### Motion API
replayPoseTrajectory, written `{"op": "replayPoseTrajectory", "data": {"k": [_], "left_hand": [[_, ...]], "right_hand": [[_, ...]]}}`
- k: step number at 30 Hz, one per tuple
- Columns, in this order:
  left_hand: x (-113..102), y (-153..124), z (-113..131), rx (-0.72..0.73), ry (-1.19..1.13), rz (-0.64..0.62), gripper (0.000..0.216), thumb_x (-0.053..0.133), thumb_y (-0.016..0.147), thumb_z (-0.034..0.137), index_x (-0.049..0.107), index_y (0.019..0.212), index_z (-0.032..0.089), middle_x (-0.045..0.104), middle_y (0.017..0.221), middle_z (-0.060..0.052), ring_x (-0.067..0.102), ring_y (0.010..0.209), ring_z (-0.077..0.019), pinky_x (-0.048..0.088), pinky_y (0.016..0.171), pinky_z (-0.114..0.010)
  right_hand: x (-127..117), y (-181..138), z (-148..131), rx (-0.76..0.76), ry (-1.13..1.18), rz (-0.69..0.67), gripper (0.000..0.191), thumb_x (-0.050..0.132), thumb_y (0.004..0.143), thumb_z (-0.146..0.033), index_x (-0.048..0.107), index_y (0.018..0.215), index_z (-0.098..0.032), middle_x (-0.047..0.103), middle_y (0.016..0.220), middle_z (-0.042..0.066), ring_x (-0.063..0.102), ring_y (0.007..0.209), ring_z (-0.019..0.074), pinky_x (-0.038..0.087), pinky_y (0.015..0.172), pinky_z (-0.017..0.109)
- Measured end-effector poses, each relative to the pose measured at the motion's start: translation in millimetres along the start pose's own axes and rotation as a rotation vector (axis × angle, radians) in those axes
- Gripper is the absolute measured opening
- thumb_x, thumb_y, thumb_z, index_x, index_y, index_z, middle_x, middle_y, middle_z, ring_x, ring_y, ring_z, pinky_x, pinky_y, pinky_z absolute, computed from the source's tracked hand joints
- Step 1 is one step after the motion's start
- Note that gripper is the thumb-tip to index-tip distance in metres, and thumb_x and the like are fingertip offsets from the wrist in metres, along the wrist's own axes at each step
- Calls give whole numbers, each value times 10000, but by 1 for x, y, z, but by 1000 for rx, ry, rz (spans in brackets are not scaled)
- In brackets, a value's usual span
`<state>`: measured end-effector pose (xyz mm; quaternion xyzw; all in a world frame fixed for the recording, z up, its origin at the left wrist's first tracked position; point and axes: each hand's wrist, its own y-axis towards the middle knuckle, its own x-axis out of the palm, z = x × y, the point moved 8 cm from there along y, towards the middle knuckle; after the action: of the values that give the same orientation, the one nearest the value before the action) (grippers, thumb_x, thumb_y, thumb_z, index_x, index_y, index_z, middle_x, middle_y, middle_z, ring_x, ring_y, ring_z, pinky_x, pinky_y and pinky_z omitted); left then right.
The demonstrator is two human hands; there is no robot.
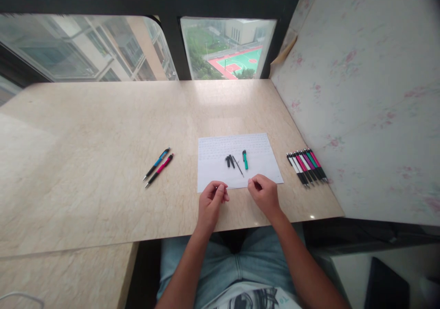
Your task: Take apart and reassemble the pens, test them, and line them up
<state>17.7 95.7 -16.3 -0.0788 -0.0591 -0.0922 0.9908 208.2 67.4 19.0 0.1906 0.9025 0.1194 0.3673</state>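
My left hand [211, 202] is at the near edge of the white paper [209, 173], its thumb against curled fingers; whatever they may hold cannot be made out. To its right, my right hand [264, 193] is closed like a fist near the paper's lower right edge, the inside of its grip hidden. Beyond both hands lie parts of a dismantled pen: a green barrel with a black clip [245, 160], a thin dark refill [238, 167], a black tube-like piece [231, 161] and a smaller black piece [227, 162]. Neither hand touches these parts.
A blue pen [156, 163] and a pink pen [159, 171] lie left of the paper on the stone-patterned tabletop [103, 162]. Several pens [306, 167] in a row sit at the right, close to the papered wall [371, 107]. Windows [227, 47] border the far edge.
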Motion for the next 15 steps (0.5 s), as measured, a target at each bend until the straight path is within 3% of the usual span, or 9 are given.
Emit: {"op": "replayPoseTrajectory", "data": {"k": [15], "left_hand": [[0,1,1,-4,9,2,264,622,903,444,652,887,182,628,641,-5,553,610,-139,420,597,-253]], "right_hand": [[3,-1,0,-17,-4,-19,301,510,904,-228,463,608,-214,450,585,-39,437,547,125,333,565,268]]}}
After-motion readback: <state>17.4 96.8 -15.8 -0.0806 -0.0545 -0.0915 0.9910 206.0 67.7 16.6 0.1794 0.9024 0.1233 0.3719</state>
